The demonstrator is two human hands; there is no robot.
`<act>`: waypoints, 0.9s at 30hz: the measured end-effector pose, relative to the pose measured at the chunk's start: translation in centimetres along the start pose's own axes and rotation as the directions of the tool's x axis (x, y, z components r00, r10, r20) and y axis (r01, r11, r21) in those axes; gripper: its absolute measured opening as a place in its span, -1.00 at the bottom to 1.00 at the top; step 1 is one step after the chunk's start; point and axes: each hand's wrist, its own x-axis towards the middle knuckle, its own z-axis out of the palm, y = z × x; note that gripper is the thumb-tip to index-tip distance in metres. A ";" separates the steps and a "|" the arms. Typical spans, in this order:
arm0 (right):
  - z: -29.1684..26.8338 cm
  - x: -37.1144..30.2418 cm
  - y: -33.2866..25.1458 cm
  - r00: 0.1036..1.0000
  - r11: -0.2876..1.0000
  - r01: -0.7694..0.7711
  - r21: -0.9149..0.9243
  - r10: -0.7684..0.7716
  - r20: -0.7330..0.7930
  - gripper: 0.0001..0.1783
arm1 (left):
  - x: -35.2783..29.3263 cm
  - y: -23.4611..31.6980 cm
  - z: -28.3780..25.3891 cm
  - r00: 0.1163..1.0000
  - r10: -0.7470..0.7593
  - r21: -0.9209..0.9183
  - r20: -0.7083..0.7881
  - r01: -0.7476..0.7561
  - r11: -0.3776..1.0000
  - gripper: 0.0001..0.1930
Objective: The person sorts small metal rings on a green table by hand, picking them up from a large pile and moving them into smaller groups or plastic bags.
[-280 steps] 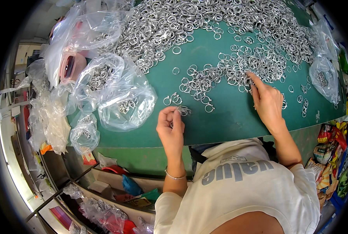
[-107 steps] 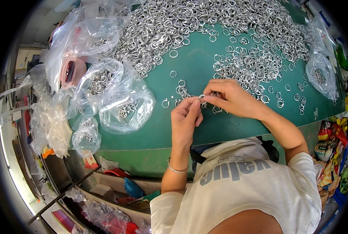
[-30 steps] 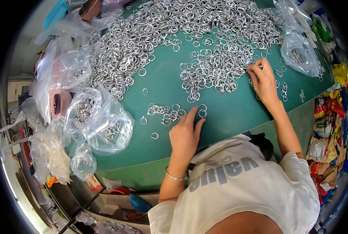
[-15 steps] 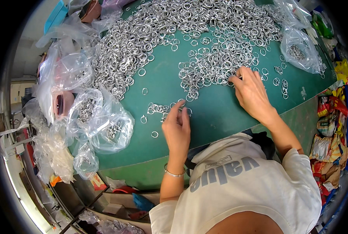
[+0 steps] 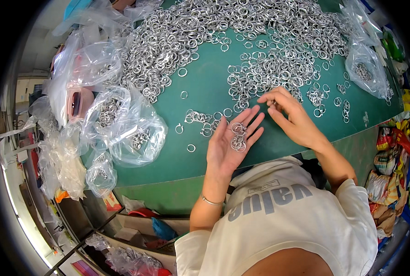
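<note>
Palm up, my left hand [image 5: 228, 149] is held over the near part of the green table with its fingers extended and slightly apart. Several small silver metal rings [image 5: 238, 137] lie in it, across the palm and finger bases. My right hand [image 5: 290, 115] hovers to the right, close to the near edge of a smaller ring heap [image 5: 269, 73]. Its index finger stretches toward the left hand while the other fingers curl in near the thumb; whatever they hold is mostly hidden. A short row of loose rings [image 5: 200, 117] lies left of my left fingertips.
A large bank of rings [image 5: 163, 46] curves across the far and left side of the green table [image 5: 205, 73]. Clear plastic bags with rings stand at the left [image 5: 138, 133] and right [image 5: 366, 69]. Coloured packages [image 5: 382, 175] are stacked beyond the table's right edge.
My left hand has turned from palm down to palm up, with rings now showing in it. My right hand has drawn back from the heap, toward the left hand. The view has shifted slightly.
</note>
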 end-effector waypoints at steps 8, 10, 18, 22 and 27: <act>1.0 -0.8 0.5 0.993 0.953 -0.102 0.284 0.083 0.079 -0.76 | -1.2 0.3 -1.7 0.953 0.066 -0.441 -0.295 -0.197 0.876 -0.82; 1.0 -0.9 0.4 0.984 0.924 -0.163 0.346 0.128 0.122 -0.77 | -2.9 0.9 -2.8 0.987 0.146 -0.446 -0.063 -0.159 0.881 -0.87; 1.3 -1.3 0.3 0.931 0.812 -0.334 0.478 0.206 0.301 -0.72 | -10.3 3.9 -2.8 0.565 0.680 -0.037 -0.467 -0.781 0.624 -0.65; 2.0 -1.2 0.5 0.918 0.794 -0.355 0.493 0.198 0.343 -0.72 | -11.9 5.2 -3.1 0.503 0.677 -0.039 -0.536 -0.817 0.576 -0.69; 2.5 -1.5 0.6 0.909 0.799 -0.372 0.473 0.210 0.360 -0.73 | -12.6 5.8 -3.5 0.519 0.645 -0.106 -0.561 -0.818 0.566 -0.70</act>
